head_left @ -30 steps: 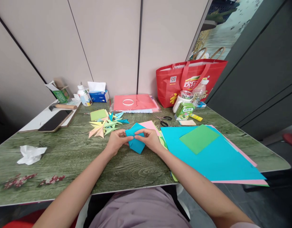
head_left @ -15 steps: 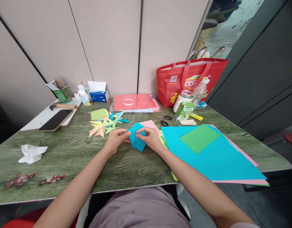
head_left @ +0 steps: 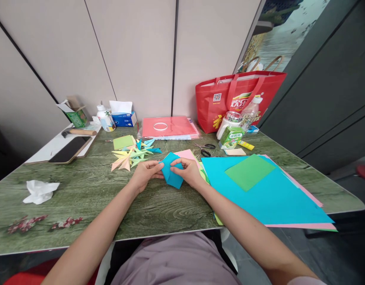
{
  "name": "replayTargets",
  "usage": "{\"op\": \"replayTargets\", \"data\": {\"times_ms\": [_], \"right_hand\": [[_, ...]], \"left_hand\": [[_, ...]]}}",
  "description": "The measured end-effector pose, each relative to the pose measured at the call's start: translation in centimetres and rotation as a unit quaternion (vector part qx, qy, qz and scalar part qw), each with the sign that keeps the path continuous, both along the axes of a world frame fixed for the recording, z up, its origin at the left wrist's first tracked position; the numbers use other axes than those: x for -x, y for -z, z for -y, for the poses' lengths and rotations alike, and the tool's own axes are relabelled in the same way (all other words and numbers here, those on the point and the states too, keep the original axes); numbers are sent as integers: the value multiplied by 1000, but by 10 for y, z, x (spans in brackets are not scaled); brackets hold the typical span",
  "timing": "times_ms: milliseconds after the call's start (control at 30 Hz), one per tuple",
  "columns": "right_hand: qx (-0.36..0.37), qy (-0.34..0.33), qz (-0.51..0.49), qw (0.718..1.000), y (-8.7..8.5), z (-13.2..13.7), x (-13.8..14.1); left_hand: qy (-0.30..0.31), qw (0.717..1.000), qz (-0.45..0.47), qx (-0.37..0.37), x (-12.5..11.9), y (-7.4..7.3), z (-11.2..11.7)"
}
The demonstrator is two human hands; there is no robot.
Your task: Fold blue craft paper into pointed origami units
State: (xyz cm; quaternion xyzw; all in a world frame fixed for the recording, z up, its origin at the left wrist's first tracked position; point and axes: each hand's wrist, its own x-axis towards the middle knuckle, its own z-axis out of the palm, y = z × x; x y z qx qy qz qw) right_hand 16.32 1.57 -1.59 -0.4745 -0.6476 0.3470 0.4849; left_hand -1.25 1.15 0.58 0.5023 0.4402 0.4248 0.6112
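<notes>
A small folded blue paper (head_left: 172, 175) lies on the green wood-grain table (head_left: 81, 194) in front of me. My left hand (head_left: 146, 174) pinches its left edge with closed fingers. My right hand (head_left: 186, 171) pinches its top right part, fingers curled onto the paper. Just behind my left hand sits a cluster of folded pointed paper shapes (head_left: 131, 155) in yellow, green, peach and blue. A pink sheet (head_left: 186, 155) shows behind the blue paper.
Large blue sheet (head_left: 268, 198) with a green square (head_left: 250, 172) on it lies at the right. Scissors (head_left: 204, 149), a green jar (head_left: 231, 136), red bag (head_left: 238, 101), red folder (head_left: 169, 127), tissue box (head_left: 123, 116), phone (head_left: 69, 149) and crumpled tissue (head_left: 40, 190) stand around.
Both hands have shifted slightly up and away from me with the blue paper, and the fingers have worked its fold tighter. Nothing else on the table moved.
</notes>
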Motion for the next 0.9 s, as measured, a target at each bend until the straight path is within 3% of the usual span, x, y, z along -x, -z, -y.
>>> {"op": "replayTargets", "data": {"times_ms": [100,233,500,700,900], "right_hand": [[0,1,1,1000,0,0,-1],[3,-3,1,1000,0,0,0],[8,-6,1,1000,3,0,0],[6,2,-48,999,5,-4,-2],[28,3,-76,997,5,-3,0]], "left_hand": [[32,999,-30,3,-1,0,2],[26,998,-60,7,-2,2,3],[30,999,-38,11,-2,4,2],[88,993,-50,58,-5,4,6],[91,993,-47,49,-8,5,9]]}}
